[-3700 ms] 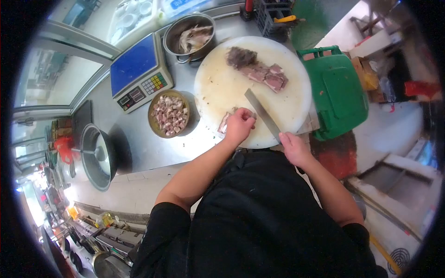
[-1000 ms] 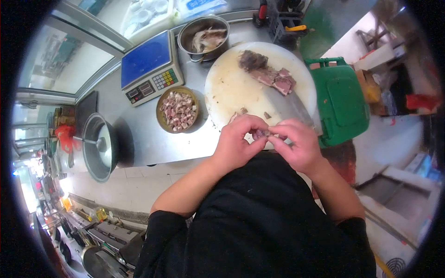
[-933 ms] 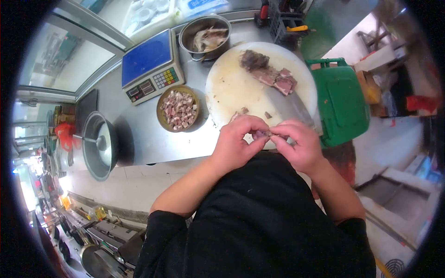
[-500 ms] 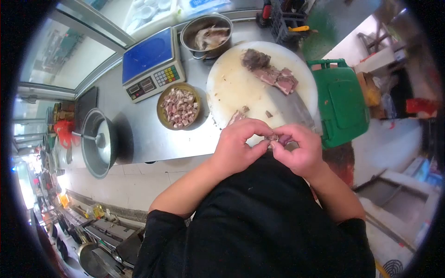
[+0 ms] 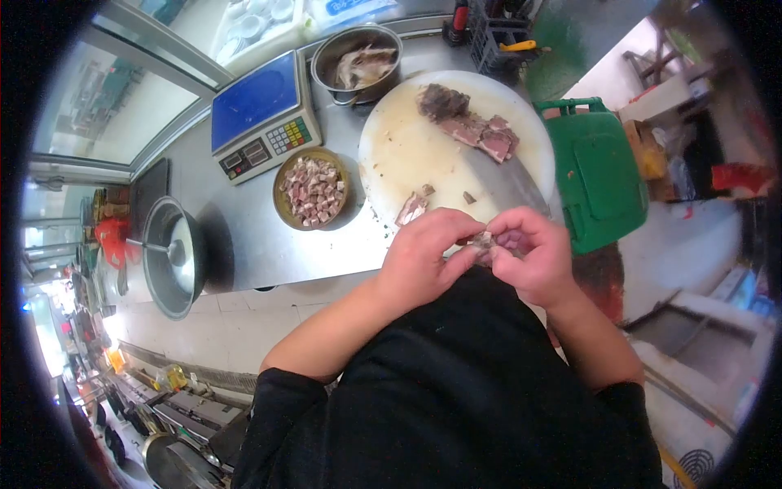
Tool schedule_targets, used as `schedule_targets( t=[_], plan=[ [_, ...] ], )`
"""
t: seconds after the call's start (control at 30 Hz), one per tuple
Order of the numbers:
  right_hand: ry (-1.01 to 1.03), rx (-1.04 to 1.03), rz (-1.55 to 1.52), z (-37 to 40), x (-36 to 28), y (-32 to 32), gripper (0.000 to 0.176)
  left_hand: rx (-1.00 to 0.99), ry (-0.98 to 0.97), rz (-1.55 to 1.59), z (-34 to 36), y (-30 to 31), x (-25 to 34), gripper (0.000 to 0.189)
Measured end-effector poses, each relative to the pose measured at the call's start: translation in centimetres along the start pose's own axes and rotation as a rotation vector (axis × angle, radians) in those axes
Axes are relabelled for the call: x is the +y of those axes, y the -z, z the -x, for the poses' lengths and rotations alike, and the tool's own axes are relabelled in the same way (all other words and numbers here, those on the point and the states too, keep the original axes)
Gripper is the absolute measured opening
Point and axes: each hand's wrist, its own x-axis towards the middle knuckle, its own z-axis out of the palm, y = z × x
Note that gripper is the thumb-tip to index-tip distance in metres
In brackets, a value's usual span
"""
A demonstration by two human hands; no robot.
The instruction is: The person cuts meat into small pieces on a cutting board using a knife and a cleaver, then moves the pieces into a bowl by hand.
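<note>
My left hand (image 5: 428, 257) and my right hand (image 5: 533, 254) meet at the near edge of the round white cutting board (image 5: 391, 155). Both pinch a small piece of meat (image 5: 482, 241) between thumbs and fingers; much of it is covered. Behind my right hand a cleaver (image 5: 509, 181) lies flat on the board, its handle hidden. Beyond its blade rest sliced meat (image 5: 495, 140) and a dark chunk of meat (image 5: 442, 103). Close to my left fingers are a fatty strip of meat (image 5: 412, 209) and a few scraps.
Left of the board stands a bowl of diced meat (image 5: 314, 192), with a digital scale (image 5: 259, 106) behind it. A pot (image 5: 357, 65) holding meat is at the back. A basin with a ladle (image 5: 173, 254) sits far left; a green bin (image 5: 603, 179) adjoins the board's right.
My fingers have shifted slightly around the small meat piece, and more of it shows. My right fingers are more curled. The view has moved a little.
</note>
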Motion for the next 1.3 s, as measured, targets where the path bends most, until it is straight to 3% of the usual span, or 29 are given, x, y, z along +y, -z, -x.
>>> schedule_targets(
  t=[0.1, 0.27, 0.47, 0.53, 0.7, 0.97, 1.1, 1.2, 1.27, 1.3],
  plan=[
    [-0.012, -0.03, 0.066, 0.1, -0.2, 0.3, 0.021, -0.089, 0.057, 0.032, -0.1, 0.4, 0.3, 0.022],
    [-0.15, -0.042, -0.211, -0.1, 0.1, 0.5, 0.013, -0.172, 0.214, 0.18, -0.4, 0.6, 0.5, 0.018],
    [-0.121, -0.067, -0.275, 0.1, 0.6, 0.6, 0.009, -0.264, 0.356, 0.316, -0.3, 0.6, 0.3, 0.013],
    [-0.142, -0.055, -0.293, 0.1, 0.6, 0.6, 0.009, -0.278, 0.47, 0.555, 0.0, 0.3, -0.2, 0.012],
    [-0.17, -0.047, -0.34, -0.1, 0.5, 0.6, 0.009, -0.289, 0.545, 0.71, 0.0, 0.1, -0.4, 0.012],
    [-0.218, 0.007, 0.052, -0.4, 0.0, 0.9, 0.011, -0.234, 0.656, 0.692, 0.3, -1.0, -0.5, 0.013],
    [-0.243, -0.007, 0.058, -0.5, 0.8, 0.9, 0.01, -0.259, 0.666, 0.655, 0.5, -1.0, -1.1, 0.014],
    [-0.195, 0.04, 0.218, -0.5, 1.0, 0.6, 0.013, -0.282, 0.644, 0.596, 0.3, -1.0, -1.1, 0.016],
    [0.027, 0.053, 0.62, -0.5, -0.2, 0.1, 0.016, -0.29, 0.615, 0.56, 0.3, -1.1, -1.1, 0.017],
    [0.029, 0.049, 0.62, -0.6, -0.5, 0.0, 0.016, -0.323, 0.658, 0.653, 0.2, -1.2, -1.1, 0.018]
  ],
)
